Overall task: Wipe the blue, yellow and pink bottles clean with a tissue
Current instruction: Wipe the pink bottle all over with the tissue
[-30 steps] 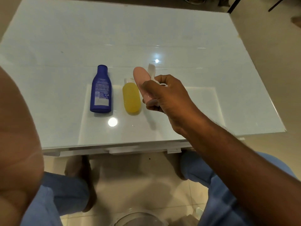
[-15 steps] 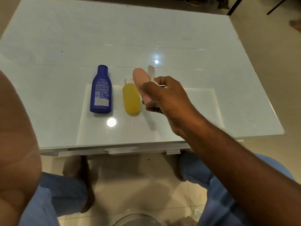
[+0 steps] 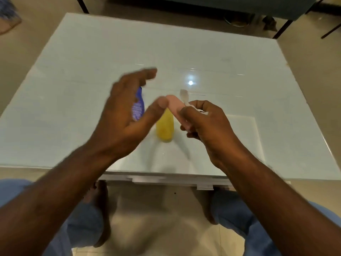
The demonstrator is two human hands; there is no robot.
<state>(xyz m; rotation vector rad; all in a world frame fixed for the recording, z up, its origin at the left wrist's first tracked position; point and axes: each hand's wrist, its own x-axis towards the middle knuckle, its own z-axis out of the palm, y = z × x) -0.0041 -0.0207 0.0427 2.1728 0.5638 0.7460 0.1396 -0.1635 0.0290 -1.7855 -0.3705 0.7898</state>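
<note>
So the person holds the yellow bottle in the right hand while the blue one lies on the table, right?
Not quite. In the head view the right hand grips the pink bottle, along with a white tissue. The yellow bottle lies on the table, as does the blue bottle.

far table (image 3: 184, 43) open, blue bottle (image 3: 138, 106) perhaps blocked
</note>
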